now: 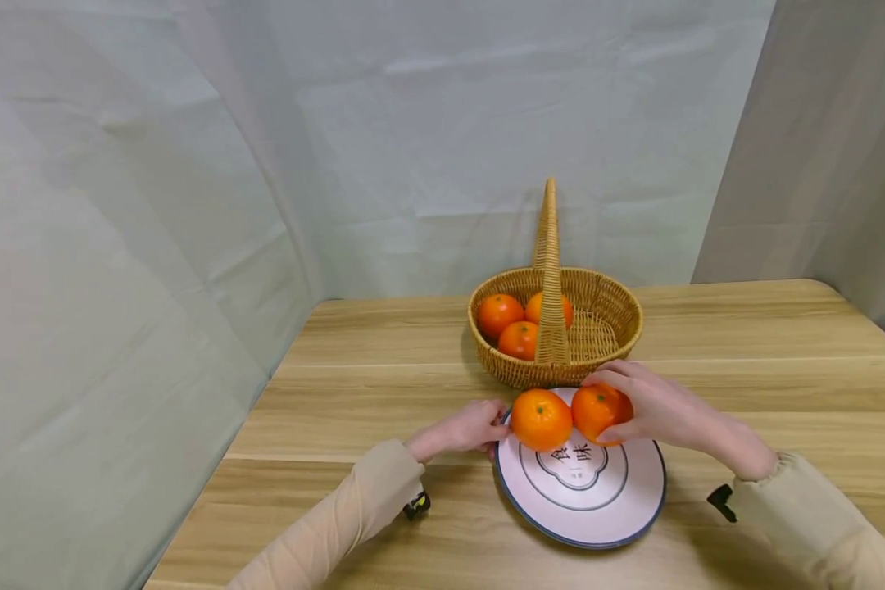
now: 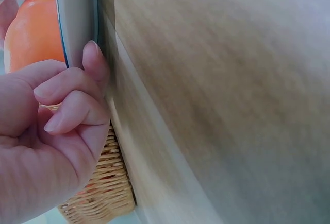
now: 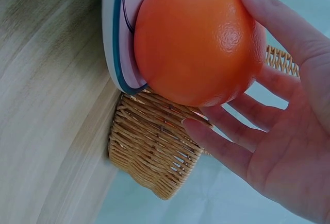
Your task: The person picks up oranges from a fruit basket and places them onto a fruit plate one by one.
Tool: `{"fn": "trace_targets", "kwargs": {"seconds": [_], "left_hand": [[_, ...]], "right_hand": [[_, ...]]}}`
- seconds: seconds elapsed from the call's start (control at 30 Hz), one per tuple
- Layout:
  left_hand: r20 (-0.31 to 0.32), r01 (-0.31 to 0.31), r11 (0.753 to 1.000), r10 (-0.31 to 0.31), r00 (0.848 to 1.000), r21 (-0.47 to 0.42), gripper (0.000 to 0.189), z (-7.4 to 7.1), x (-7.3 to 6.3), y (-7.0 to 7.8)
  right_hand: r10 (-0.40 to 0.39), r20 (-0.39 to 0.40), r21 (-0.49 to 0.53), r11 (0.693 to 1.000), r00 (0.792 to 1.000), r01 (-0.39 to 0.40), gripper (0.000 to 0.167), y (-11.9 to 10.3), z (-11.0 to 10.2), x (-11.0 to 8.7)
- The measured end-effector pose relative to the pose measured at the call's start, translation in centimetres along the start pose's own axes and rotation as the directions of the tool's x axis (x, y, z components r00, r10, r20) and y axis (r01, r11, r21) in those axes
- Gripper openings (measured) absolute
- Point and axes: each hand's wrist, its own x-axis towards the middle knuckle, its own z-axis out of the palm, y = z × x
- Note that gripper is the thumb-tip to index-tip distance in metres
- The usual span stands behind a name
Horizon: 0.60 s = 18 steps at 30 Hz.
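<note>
My left hand (image 1: 472,428) pinches the left rim of a white plate (image 1: 619,516) with a blue edge and dark printed characters. In the left wrist view its thumb is over the rim and a finger lies beneath, the other fingers curled. Two oranges sit side by side at the plate's far part. My right hand (image 1: 660,412) holds the right orange (image 1: 596,410), thumb on the near side and fingers around the far side, as the right wrist view (image 3: 201,44) shows up close. The left orange (image 1: 541,420) stands beside it, untouched by the right hand.
Just behind the plate stands a wicker basket (image 1: 516,373) with a tall arched handle (image 1: 551,270). Several oranges (image 1: 500,315) lie in its left half. The wooden table (image 1: 354,377) meets pale cloth (image 1: 413,164) at the back and left.
</note>
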Motion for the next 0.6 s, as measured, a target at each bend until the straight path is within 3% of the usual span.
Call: {"fn": "trace_targets", "kwargs": {"seconds": [0.17,0.43,0.6], "left_hand": [[0.016,-0.038,0.999,0.038,0.999,0.021,0.007,-0.10,-0.01,-0.29],[0.012,0.037,0.999,-0.037,0.999,-0.009,0.005,-0.14,-0.10,0.28],[0.009,0.035,0.999,-0.035,0.999,0.002,0.007,-0.13,-0.22,0.23]], "right_hand": [[0.013,0.007,-0.001,1.000,1.000,-0.013,0.060,-0.02,-0.06,-0.03],[0.031,0.016,-0.005,1.000,0.999,-0.031,0.061,-0.08,-0.16,-0.07],[0.036,0.019,0.001,0.999,0.999,-0.036,0.061,-0.17,-0.23,-0.06]]}}
